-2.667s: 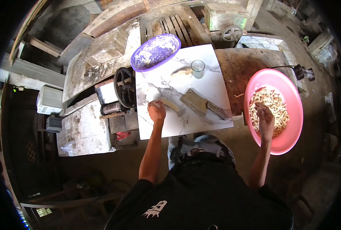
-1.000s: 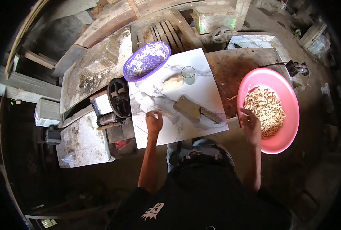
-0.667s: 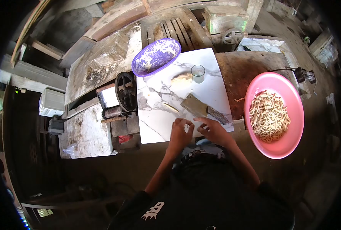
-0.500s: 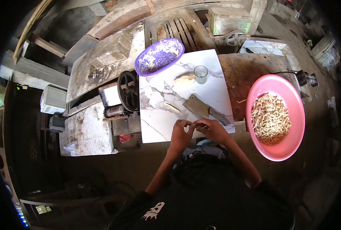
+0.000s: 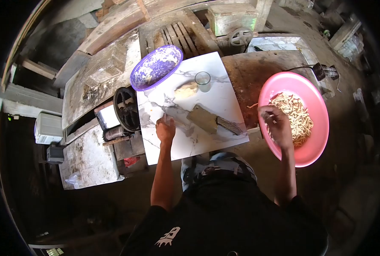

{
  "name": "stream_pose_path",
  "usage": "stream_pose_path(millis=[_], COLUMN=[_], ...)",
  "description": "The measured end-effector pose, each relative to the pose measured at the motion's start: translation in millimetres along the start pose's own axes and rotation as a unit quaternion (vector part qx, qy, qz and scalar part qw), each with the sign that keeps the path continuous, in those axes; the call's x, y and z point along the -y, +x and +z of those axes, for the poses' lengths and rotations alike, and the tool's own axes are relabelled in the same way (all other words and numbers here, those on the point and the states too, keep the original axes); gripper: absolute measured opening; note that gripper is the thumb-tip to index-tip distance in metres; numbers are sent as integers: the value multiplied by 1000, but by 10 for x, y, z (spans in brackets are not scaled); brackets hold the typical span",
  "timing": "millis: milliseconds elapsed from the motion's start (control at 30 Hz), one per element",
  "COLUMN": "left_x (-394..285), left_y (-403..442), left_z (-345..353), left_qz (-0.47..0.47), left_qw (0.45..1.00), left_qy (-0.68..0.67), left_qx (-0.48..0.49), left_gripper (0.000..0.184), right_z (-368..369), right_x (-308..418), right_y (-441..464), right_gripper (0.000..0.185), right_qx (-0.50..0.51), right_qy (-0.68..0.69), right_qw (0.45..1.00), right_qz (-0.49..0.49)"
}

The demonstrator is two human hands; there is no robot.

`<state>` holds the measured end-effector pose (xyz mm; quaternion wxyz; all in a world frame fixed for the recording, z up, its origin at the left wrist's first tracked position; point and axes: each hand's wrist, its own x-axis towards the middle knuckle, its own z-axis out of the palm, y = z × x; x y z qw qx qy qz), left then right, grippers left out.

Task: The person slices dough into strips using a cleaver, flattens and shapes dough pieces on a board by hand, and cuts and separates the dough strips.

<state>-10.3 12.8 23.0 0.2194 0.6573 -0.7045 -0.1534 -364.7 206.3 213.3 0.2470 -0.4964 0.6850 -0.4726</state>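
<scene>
My left hand (image 5: 166,129) is on the left part of the white marble-patterned board (image 5: 181,147), its fingers bunched and pointing down. Whatever they hold is too small or hidden to make out. Over the left side of the pink basin (image 5: 317,149) hovers my right hand (image 5: 278,126), somewhat blurred, with its fingers curved and apart. Many short pale dough pieces (image 5: 303,123) are heaped in that basin. Between my hands a cleaver (image 5: 203,118) lies flat, its handle to the right. Beyond it are a flat piece of dough (image 5: 185,90) and a drinking glass (image 5: 202,82).
A purple basin (image 5: 156,68) with white residue rests at the board's far left corner. Left of the board is a machine with a dark handwheel (image 5: 126,109). A stained wooden table (image 5: 258,70) supports the pink basin. Another handwheel (image 5: 241,37) stands farther back.
My hands were together at the board's front edge. The left has moved left to where a dough strip lay; the right has moved right over the pink basin. The view has shifted.
</scene>
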Motion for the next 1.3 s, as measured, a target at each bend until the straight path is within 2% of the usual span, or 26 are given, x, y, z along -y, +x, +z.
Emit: stream_pose_path(millis=[33,133,167,267,333,400,500,533,567,633,667,700,733,767,800,833,867,900,933,967,1033,1100,1167,1233,1267,1300], left_x=[-18,-35,-24,121,231,250,184,130,76,-244,-368,-482,-702,-929,-1036,-1187,-1362,-1487,-1530,-1560,-1560,-1497,-1457,-1332,-1270,-1225], left_y=[13,-11,-22,-3,33,14,-31,-40,-63,-173,-206,-245,-294,-347,-426,-470,-536,-595,-642,-696,-771,-800,-785,-744,-712,-671], left_z=[13,31,29,97,153,146,42,-8,-55,-317,-421,-504,-661,-834,-861,-948,-1055,-1104,-1072,-1048,-991,-884,-854,-722,-684,-690], left_qz=[-17,-14,-12,14,61,69,80,81,85,43,74,105,113,107,92,114,121,128,127,123,116,97,86,70,41,13], left_qw=[999,999,999,1000,996,996,995,995,995,985,974,956,936,911,873,868,858,847,849,850,853,859,860,872,885,896], left_qy=[37,32,31,17,68,63,57,55,56,-108,-138,-179,-213,-244,-318,-292,-312,-331,-331,-343,-355,-373,-379,-392,-364,-336], left_qx=[22,7,9,5,-3,-10,-1,17,18,130,161,205,258,316,357,384,391,397,392,380,364,338,332,286,289,291], left_gripper=[36,28,28,21,21,22,23,23,23,22,21,20,22,23,23,23,21,18,18,22,27,30,33,35,36,37], right_z=[-131,-330,-365,-431,-448,-436,-280,-178,-44,134,248,365,472,575,667,732,774,812,834,826,762,605,393,134,65,75], right_x=[0,-274,-396,-498,-497,-480,-601,-585,-556,-319,-278,-254,-217,-149,-73,-17,19,50,72,99,137,57,34,50,88,96], right_y=[10,-20,-53,-142,-201,-253,-342,-356,-373,-425,-432,-437,-444,-444,-433,-427,-436,-444,-431,-411,-382,-359,-305,-265,-212,-194], right_gripper=[17,14,14,21,21,21,21,22,22,22,22,23,25,25,27,30,30,30,30,30,32,31,29,24,29,29], right_qx=[-4,-62,-64,-114,-114,-113,-84,-64,-48,29,28,71,114,117,119,119,123,168,212,215,278,274,228,173,117,119], right_qy=[10,-66,-67,-40,-37,-12,57,26,51,85,87,73,59,60,6,-48,-47,-10,26,27,131,116,35,136,32,32], right_qw=[995,996,996,987,985,981,982,989,990,987,987,990,990,989,992,983,982,979,972,971,944,950,973,972,989,989], right_qz=[103,12,13,107,126,155,156,130,122,133,133,97,61,62,-35,-133,-135,-118,-101,-104,116,89,22,85,83,80])
